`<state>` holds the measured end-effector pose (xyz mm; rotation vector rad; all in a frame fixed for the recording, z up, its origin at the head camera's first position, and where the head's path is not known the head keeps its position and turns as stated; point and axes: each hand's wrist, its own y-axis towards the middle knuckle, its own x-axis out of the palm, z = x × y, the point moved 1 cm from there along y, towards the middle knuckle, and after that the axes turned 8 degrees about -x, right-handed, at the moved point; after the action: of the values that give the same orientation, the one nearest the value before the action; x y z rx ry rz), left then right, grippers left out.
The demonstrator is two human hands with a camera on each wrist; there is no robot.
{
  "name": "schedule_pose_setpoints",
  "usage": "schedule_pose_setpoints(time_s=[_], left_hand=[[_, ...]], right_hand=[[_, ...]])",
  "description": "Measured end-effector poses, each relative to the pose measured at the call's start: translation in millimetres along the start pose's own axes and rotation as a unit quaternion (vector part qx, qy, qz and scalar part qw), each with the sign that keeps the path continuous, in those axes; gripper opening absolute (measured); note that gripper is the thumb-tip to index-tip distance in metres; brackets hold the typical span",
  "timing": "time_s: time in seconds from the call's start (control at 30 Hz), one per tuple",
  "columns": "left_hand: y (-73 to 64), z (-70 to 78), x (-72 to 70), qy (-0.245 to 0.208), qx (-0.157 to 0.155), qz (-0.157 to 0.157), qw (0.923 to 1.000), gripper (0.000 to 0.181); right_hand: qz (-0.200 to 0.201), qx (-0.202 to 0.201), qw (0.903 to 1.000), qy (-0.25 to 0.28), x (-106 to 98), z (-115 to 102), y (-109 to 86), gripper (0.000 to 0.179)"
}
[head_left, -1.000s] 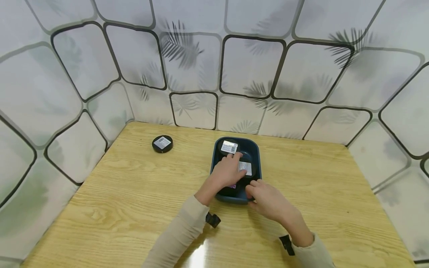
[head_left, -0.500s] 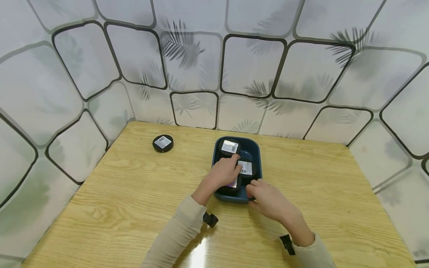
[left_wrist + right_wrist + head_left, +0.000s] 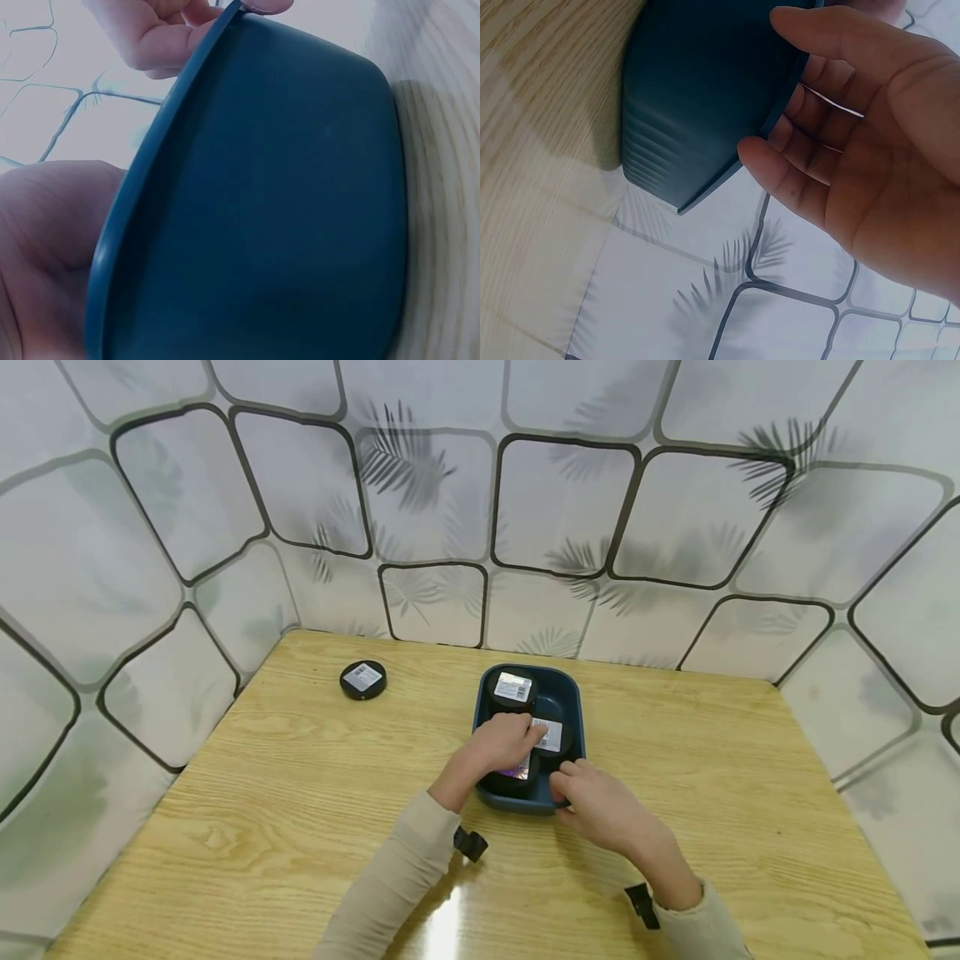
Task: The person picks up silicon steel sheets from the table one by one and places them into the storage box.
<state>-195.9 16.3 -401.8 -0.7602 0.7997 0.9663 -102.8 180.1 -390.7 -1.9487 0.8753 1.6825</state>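
Observation:
A dark blue plastic bin (image 3: 581, 714) stands on the table, holding round black containers with labels. One container with a white label (image 3: 513, 687) sits at the far left corner. Another with a white label (image 3: 552, 737) is near the middle, and one with a purple label (image 3: 517, 772) lies nearer the front. My left hand (image 3: 497, 747) reaches over the bin's left rim, a digit at the middle label; its other fingers are hidden, so I cannot tell what they hold. My right hand (image 3: 606, 814) grips the front right rim, thumb outside (image 3: 802, 28) and fingers inside.
A flat round black container with a white label (image 3: 363, 680) lies alone at the back left of the wooden table (image 3: 300, 760). Patterned wall covering (image 3: 442, 518) rises behind the table and at both sides. Black wrist straps (image 3: 471, 845) show below both hands.
My left hand has drawn back slightly from the far container, its extended finger pulling in toward the middle one. More of the purple label shows. My right hand stays on the rim.

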Motion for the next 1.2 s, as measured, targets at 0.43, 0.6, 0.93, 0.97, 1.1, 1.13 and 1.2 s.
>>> schedule_pose_setpoints(time_s=[0.43,0.6,0.93,0.97,1.1,1.13,1.2], left_hand=[[-3.6,-10.8,-3.1,-0.053,0.025,-0.013,0.9982,0.039],[-5.5,-13.2,-3.9,-0.063,0.03,-0.002,0.9975,0.041],[-11.4,-18.4,-10.6,-0.095,0.039,0.035,0.9941,0.035],[-11.7,-19.4,-11.7,-0.098,0.041,0.041,0.9935,0.034],[-14.6,-24.1,-18.8,-0.109,0.041,0.076,0.9903,0.031],[-15.8,-25.8,-21.1,-0.116,0.038,0.085,0.9889,0.03],[-18.3,-29.8,-26.2,-0.129,0.03,0.101,0.986,0.03]], right_hand=[[-0.005,0.0,1.0,0.003,-2,0,0.9,0.027],[-0.01,0.003,0.9999,0.004,-2,0,1.6,0.026],[-0.014,0.007,0.9998,0.008,-3,0,2.3,0.026],[-0.014,0.007,0.9999,0.008,-3,0,2.4,0.025],[-0.014,0.008,0.9998,0.009,-3,-1,2.5,0.025],[-0.014,0.009,0.9998,0.01,-3,-1,2.5,0.025],[-0.017,0.011,0.9997,0.01,-3,-2,2.6,0.025]])
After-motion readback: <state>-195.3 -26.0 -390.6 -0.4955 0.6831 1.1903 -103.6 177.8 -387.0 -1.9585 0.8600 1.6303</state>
